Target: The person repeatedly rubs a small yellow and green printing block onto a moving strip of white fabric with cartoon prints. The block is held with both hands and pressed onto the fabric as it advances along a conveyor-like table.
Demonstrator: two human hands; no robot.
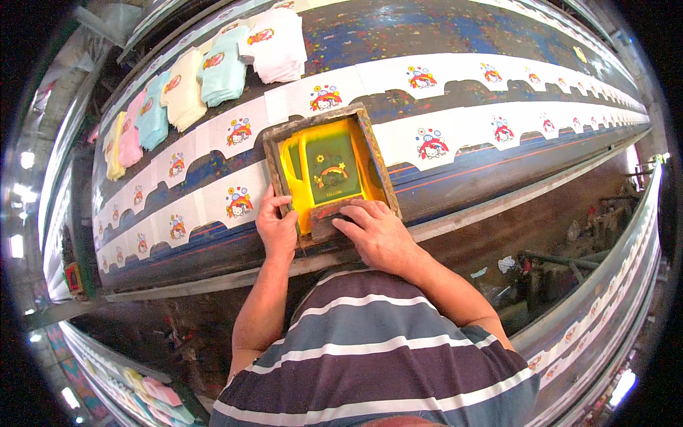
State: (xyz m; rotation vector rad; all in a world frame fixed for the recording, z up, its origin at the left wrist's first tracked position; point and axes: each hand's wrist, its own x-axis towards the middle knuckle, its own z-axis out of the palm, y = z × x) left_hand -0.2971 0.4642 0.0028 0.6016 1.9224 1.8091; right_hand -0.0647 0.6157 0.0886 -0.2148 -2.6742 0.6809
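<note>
A wooden screen-printing frame (pixel 271 158) lies tilted over printed white cloth pieces on the long table in front of me. Yellow ink is smeared around the inside of its mesh (pixel 331 160), with a clear rainbow-and-stars pattern in the middle. My left hand (pixel 277 226) pinches the frame's near left corner between thumb and fingers. At the near end of the frame, my right hand (pixel 380 235) curls its fingers over a dark wooden squeegee (pixel 325 223). The squeegee's blade edge is hidden.
Rows of printed white cloth pieces (pixel 431 145) run along the table to both sides. Stacks of folded cloth in white (pixel 276 50), blue (pixel 223 75), cream (pixel 183 91) and pink (pixel 131 142) lie at the far left. The table's near rail (pixel 469 222) passes before me. Another table (pixel 605 313) stands behind at right.
</note>
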